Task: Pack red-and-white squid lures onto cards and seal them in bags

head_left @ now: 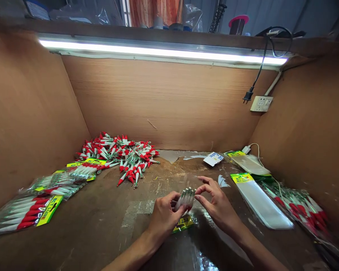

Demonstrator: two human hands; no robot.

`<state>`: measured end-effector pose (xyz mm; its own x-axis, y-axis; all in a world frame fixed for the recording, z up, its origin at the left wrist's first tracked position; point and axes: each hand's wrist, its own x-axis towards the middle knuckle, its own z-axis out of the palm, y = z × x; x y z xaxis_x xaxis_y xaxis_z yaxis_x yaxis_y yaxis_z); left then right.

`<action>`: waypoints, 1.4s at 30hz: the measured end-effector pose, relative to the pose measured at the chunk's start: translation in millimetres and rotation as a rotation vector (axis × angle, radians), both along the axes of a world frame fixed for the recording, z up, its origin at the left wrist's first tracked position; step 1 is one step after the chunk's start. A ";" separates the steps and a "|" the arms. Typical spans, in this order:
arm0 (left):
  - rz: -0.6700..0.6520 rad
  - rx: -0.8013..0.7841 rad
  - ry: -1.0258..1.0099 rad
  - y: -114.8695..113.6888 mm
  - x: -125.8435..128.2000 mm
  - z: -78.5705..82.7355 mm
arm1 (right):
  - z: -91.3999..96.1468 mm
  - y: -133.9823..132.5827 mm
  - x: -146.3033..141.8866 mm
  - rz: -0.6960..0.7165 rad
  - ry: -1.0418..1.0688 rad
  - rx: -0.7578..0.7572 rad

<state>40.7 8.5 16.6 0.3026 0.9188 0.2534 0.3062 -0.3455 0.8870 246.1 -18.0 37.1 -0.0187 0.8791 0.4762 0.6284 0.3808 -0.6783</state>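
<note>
My left hand is closed around a bundle of fishing lures, low in the middle of the view. Their greenish metal hook ends point away from me, and a little red shows at the near end. At the bundle's right side, the thumb and forefinger of my right hand come together in a pinch. Clear film seems to rise beside those fingers, but what they grip is too small to tell. Just below the bundle shows a yellow-green BCT LURE label, partly covered by my left hand.
Loose red-and-white lures are heaped at the back left. Filled lure packets lie along the left. To the right are flat clear bags, more lures and a white card. A black plug hangs near a socket.
</note>
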 end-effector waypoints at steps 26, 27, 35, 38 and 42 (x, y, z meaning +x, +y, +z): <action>-0.027 0.089 0.118 3.7 -3.7 -5.1 | -0.4 -4.4 -9.0 0.105 -0.108 0.043; -0.020 0.111 0.122 2.6 -2.9 -4.5 | -1.1 -5.0 -10.8 0.094 -0.110 0.039; -0.101 0.076 0.144 5.7 -3.7 -7.3 | -9.7 -8.4 -19.2 0.154 -0.113 0.136; -0.172 -0.014 0.053 7.2 -4.7 -3.9 | -5.0 -9.4 -16.9 0.128 -0.030 0.112; -0.314 -0.174 -0.103 10.0 -4.6 -5.3 | -0.9 -5.6 -12.6 0.086 0.180 0.033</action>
